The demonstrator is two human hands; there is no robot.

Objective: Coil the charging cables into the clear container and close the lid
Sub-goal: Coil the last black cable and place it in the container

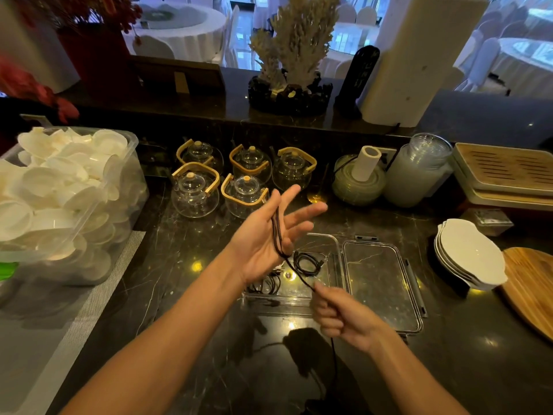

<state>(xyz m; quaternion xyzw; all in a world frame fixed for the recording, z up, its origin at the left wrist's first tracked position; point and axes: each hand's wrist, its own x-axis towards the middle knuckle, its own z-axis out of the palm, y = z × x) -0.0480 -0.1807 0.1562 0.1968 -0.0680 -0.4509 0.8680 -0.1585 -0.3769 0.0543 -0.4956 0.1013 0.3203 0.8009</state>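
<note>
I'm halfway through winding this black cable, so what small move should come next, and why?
Probably carry the right hand up over the open left hand for another loop: the black cable hangs across the left fingers, and slack trails below the right grip. The clear container already holds coiled cables, its lid open.

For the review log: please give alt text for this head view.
A person's open left hand has a black cable wound over it while the right hand pinches its length, above an open clear container holding coiled cables, lid alongside.

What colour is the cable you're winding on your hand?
Black: the cable shows best in the head view, looped over the left hand.
</note>
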